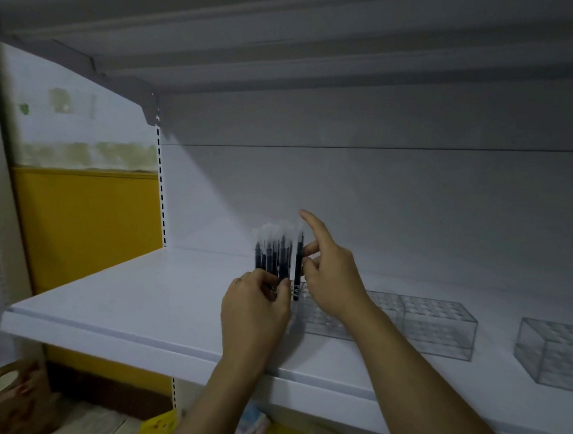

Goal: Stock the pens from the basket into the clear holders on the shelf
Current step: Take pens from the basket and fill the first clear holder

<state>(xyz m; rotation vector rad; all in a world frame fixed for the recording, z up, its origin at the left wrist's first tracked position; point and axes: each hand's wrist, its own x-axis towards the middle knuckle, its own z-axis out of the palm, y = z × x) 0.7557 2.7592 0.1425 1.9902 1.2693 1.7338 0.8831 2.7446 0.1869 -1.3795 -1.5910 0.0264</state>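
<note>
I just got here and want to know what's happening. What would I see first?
First you'd see two hands in the middle, above the white shelf. The left hand grips a bundle of dark pens standing upright. Beside it, the right hand pinches a single pen, its lower end at the left end of a clear holder, index finger sticking up. More clear holders sit further right.

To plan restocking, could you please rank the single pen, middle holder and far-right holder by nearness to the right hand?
1. single pen, pinched in the right hand.
2. middle holder, just to its right.
3. far-right holder, at the frame's right edge.
</note>
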